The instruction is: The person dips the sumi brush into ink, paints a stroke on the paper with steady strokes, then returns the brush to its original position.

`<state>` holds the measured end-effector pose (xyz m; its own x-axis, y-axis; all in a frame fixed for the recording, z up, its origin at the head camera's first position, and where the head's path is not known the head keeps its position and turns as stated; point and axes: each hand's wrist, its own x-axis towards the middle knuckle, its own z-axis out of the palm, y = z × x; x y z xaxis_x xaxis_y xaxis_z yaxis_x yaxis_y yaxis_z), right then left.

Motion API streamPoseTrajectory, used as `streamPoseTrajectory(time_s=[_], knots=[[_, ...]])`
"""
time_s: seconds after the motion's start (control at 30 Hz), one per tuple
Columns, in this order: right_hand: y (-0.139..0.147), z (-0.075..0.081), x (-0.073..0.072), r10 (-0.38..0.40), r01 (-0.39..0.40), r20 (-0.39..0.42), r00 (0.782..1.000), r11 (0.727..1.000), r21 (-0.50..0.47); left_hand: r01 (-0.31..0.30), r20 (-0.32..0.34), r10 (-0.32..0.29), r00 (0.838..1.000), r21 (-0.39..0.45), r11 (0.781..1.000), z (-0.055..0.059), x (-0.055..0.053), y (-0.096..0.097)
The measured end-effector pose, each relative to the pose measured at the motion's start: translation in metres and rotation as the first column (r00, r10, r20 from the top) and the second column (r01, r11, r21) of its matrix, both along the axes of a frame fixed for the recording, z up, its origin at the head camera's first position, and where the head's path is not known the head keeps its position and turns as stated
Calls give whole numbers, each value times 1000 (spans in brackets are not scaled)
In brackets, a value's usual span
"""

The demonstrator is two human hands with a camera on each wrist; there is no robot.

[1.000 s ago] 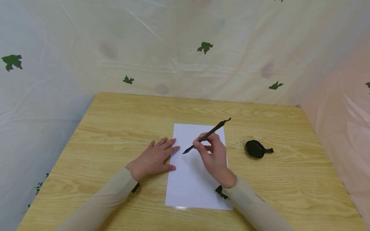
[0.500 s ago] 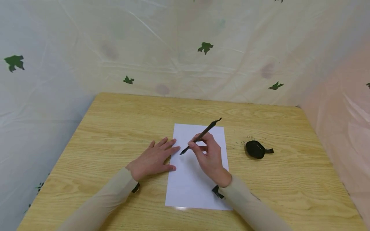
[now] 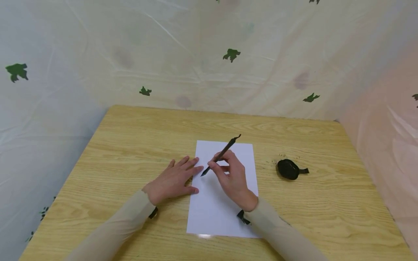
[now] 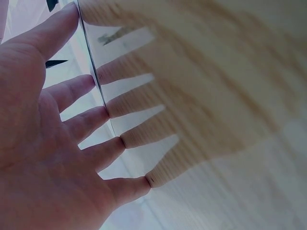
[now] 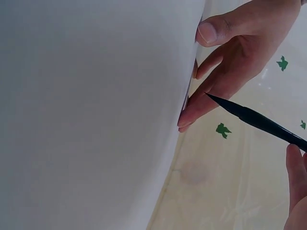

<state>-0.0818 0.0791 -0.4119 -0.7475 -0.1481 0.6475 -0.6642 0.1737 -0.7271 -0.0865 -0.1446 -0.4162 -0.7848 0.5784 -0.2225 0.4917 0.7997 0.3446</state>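
Observation:
My right hand (image 3: 233, 181) pinches a dark writing brush (image 3: 226, 148) by its shaft, over the upper part of a white sheet of paper (image 3: 212, 217). The brush leans, with its pointed black tip down and left near my left fingertips. In the right wrist view a gap shows between the brush tip (image 5: 220, 101) and the sheet. My left hand (image 3: 174, 179) lies palm down with its fingers spread. Its thumb and nearest fingertips rest on the sheet's left edge, the rest of it on the table. No marks are visible on the sheet.
A small black dish (image 3: 288, 169) with a short handle sits right of the sheet, dark specks on the wood behind it. The wood-grain table (image 3: 137, 130) meets pale hanging sheeting (image 3: 183, 43) with green bird shapes at the back and sides.
My right hand has moved left with the brush, and the brush tip has come slightly down and closer to my left fingertips. The left hand, paper and dish stay put.

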Motion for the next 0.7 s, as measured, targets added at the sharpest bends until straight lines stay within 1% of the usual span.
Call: streamPoseTrajectory(time_s=[0.27,0.47,0.7], knots=[[-2,0,-1,3,-3,18,1000,1000,27,-5,5,5,1000,-4,1000,0,0,0],[-3,0,-2,3,-3,4,1000,998,67,-7,6,7,1000,-9,1000,-1,-1,0],[-4,2,-2,-6,5,17,1000,994,107,-5,10,5,1000,-5,1000,-1,-2,0]])
